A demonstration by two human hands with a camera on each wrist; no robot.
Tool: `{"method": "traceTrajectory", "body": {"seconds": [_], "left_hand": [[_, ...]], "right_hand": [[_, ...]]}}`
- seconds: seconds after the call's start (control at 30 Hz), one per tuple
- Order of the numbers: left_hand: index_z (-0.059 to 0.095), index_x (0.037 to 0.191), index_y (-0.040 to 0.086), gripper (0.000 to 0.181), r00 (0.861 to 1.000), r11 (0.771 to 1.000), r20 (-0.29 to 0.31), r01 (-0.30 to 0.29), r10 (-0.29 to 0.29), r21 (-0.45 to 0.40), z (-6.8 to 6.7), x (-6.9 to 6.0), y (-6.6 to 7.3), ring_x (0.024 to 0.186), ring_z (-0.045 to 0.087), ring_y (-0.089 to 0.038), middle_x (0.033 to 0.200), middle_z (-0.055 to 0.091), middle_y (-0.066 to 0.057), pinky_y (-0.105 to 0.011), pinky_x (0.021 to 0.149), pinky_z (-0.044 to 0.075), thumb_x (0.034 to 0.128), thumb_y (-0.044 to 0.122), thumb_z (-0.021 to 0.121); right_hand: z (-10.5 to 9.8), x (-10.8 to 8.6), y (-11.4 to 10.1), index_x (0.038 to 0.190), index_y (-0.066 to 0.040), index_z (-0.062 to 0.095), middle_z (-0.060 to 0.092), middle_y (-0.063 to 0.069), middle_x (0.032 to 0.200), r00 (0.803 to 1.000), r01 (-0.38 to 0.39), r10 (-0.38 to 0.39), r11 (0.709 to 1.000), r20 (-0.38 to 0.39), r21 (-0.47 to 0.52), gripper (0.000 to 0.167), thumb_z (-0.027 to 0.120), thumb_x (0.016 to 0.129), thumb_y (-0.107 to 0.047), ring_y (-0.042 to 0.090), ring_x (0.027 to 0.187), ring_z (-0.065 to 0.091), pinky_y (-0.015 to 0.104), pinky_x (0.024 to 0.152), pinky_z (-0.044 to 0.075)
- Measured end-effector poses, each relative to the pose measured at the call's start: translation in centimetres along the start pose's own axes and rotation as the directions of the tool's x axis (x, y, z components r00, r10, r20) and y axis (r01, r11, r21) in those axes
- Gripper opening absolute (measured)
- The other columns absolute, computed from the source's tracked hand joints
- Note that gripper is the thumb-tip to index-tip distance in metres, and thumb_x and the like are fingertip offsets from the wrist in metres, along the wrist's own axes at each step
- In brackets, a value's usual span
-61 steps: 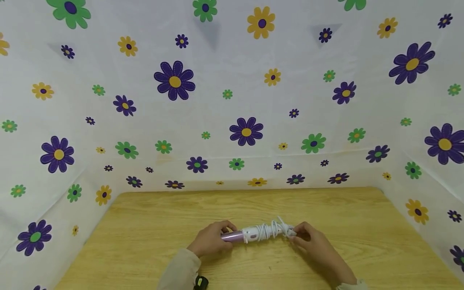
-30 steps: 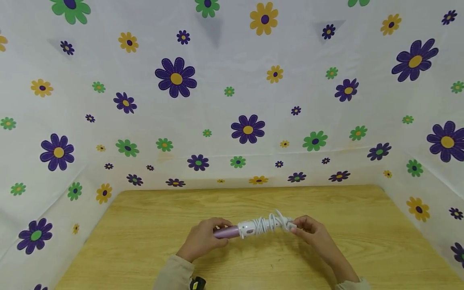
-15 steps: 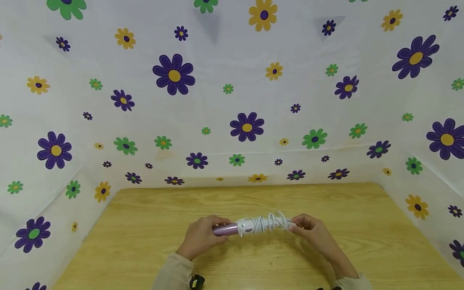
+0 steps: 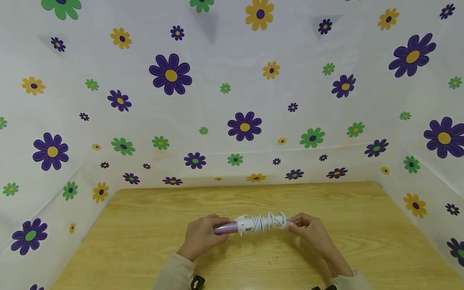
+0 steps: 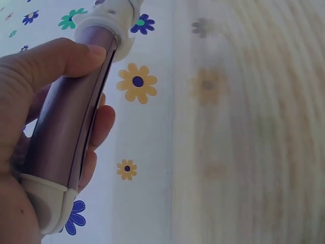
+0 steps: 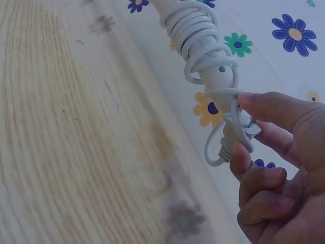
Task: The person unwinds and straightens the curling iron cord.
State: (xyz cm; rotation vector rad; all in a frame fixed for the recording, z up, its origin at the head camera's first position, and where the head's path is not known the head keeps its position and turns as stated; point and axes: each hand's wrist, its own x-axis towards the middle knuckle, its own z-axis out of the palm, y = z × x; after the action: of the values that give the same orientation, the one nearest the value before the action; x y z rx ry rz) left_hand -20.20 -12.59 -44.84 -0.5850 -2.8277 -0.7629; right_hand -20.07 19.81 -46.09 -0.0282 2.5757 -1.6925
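A curling iron [image 4: 246, 225] with a purple barrel and a white handle is held level above the table, its white cord [image 4: 259, 223] wound around the handle. The left hand [image 4: 204, 235] grips the purple barrel [image 5: 71, 107], thumb on one side and fingers curled round the other in the left wrist view. At the handle end, the right hand [image 4: 313, 234] pinches the cord and plug [image 6: 234, 133] between thumb and fingers. Cord loops [image 6: 195, 38] circle the handle in the right wrist view, with a looser loop near the fingertips.
A wood-grain table [image 4: 152, 209] lies beneath both hands. White cloth [image 4: 210, 108] printed with purple, green and yellow flowers stands behind it and along both sides. Dark bands show near the cuffs at the bottom edge.
Since the earliest frame the curling iron has been raised off the tabletop and shifted slightly left with both hands. The barrel has turned a little, and the right fingers have shifted on the cord end.
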Motion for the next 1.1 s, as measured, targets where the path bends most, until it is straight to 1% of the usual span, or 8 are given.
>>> {"method": "traceTrajectory", "body": {"seconds": [0.13, 0.27, 0.4, 0.53, 0.67, 0.83, 0.93, 1.1], "left_hand": [[0.075, 0.104, 0.029, 0.033, 1.0, 0.999, 0.0, -0.002, 0.002, 0.039, 0.4, -0.2, 0.1, 0.071, 0.06, -0.007, 0.096, 0.073, 0.006, -0.023, 0.057, 0.038, 0.0718, 0.027, 0.081], [0.075, 0.104, 0.03, 0.034, 1.0, 0.998, 0.01, -0.015, 0.014, 0.058, 0.5, -0.3, -0.1, 0.07, 0.058, -0.005, 0.094, 0.072, 0.008, -0.022, 0.056, 0.037, 0.0707, 0.028, 0.082], [0.075, 0.105, 0.029, 0.035, 1.0, 0.999, 0.013, -0.016, 0.015, 0.034, 0.3, -0.3, -0.3, 0.07, 0.058, -0.005, 0.092, 0.071, 0.008, -0.022, 0.057, 0.038, 0.0705, 0.028, 0.081], [0.075, 0.106, 0.027, 0.035, 1.0, 0.999, 0.009, 0.011, -0.01, -0.035, -0.2, -0.2, -0.3, 0.074, 0.06, -0.007, 0.094, 0.072, 0.005, -0.024, 0.061, 0.043, 0.0717, 0.027, 0.082], [0.074, 0.107, 0.026, 0.036, 0.999, 0.995, 0.025, 0.042, -0.04, -0.09, -0.7, -0.2, -0.3, 0.078, 0.062, -0.01, 0.099, 0.072, 0.003, -0.028, 0.064, 0.044, 0.0727, 0.026, 0.083], [0.074, 0.108, 0.025, 0.035, 0.996, 0.988, 0.055, 0.073, -0.066, -0.134, -1.2, -0.2, -0.3, 0.081, 0.062, -0.012, 0.104, 0.072, -0.001, -0.031, 0.066, 0.046, 0.0738, 0.025, 0.082], [0.074, 0.107, 0.026, 0.035, 0.998, 0.992, 0.028, 0.057, -0.054, -0.115, -1.2, -0.2, -0.2, 0.079, 0.062, -0.011, 0.102, 0.072, 0.002, -0.029, 0.066, 0.045, 0.0732, 0.025, 0.082], [0.075, 0.105, 0.029, 0.034, 0.998, 1.0, -0.059, 0.005, -0.007, -0.025, -0.9, -0.3, -0.3, 0.075, 0.061, -0.007, 0.093, 0.07, 0.009, -0.024, 0.063, 0.042, 0.0717, 0.028, 0.083]], "right_hand": [[0.4, 0.1, 0.1, 0.095, 0.001, 0.069, 0.06, 0.001, 0.067, 1.0, -0.015, 0.015, 1.0, 0.0, -0.018, 0.023, 0.076, 0.081, -0.015, 0.007, 0.059, 0.041, 0.021, 0.053, 0.035], [0.2, 0.0, 0.2, 0.093, 0.001, 0.069, 0.061, 0.004, 0.068, 0.998, 0.017, -0.012, 0.997, 0.063, -0.078, 0.02, 0.075, 0.083, -0.015, 0.006, 0.058, 0.041, 0.021, 0.052, 0.034], [-0.1, -0.1, 0.4, 0.095, -0.004, 0.07, 0.061, 0.001, 0.073, 0.996, 0.052, -0.044, 0.992, 0.071, -0.113, 0.02, 0.074, 0.084, -0.02, 0.006, 0.064, 0.046, 0.021, 0.056, 0.039], [-0.5, -0.3, 0.3, 0.107, -0.002, 0.065, 0.06, 0.003, 0.082, 0.996, 0.065, -0.062, 0.997, 0.069, -0.04, 0.029, 0.072, 0.087, -0.022, 0.007, 0.067, 0.051, 0.024, 0.06, 0.045], [-0.9, -0.5, 0.2, 0.122, -0.001, 0.058, 0.055, 0.005, 0.094, 0.991, 0.036, -0.044, 0.997, 0.129, 0.065, 0.038, 0.064, 0.093, -0.024, 0.01, 0.064, 0.052, 0.025, 0.057, 0.046], [-0.9, -0.6, 0.5, 0.127, -0.001, 0.054, 0.054, 0.006, 0.099, 0.987, 0.042, -0.064, 0.988, 0.15, 0.148, 0.039, 0.059, 0.096, -0.023, 0.008, 0.063, 0.051, 0.025, 0.057, 0.047], [-0.8, -0.7, 0.4, 0.125, -0.001, 0.056, 0.054, 0.006, 0.095, 0.989, 0.078, -0.095, 0.986, 0.117, 0.147, 0.036, 0.06, 0.095, -0.021, 0.007, 0.059, 0.049, 0.027, 0.055, 0.047], [-0.8, -0.8, 0.1, 0.121, 0.001, 0.059, 0.051, 0.004, 0.088, 0.986, 0.111, -0.121, 0.99, 0.113, 0.087, 0.032, 0.059, 0.096, -0.019, 0.005, 0.056, 0.044, 0.028, 0.054, 0.045]]}}
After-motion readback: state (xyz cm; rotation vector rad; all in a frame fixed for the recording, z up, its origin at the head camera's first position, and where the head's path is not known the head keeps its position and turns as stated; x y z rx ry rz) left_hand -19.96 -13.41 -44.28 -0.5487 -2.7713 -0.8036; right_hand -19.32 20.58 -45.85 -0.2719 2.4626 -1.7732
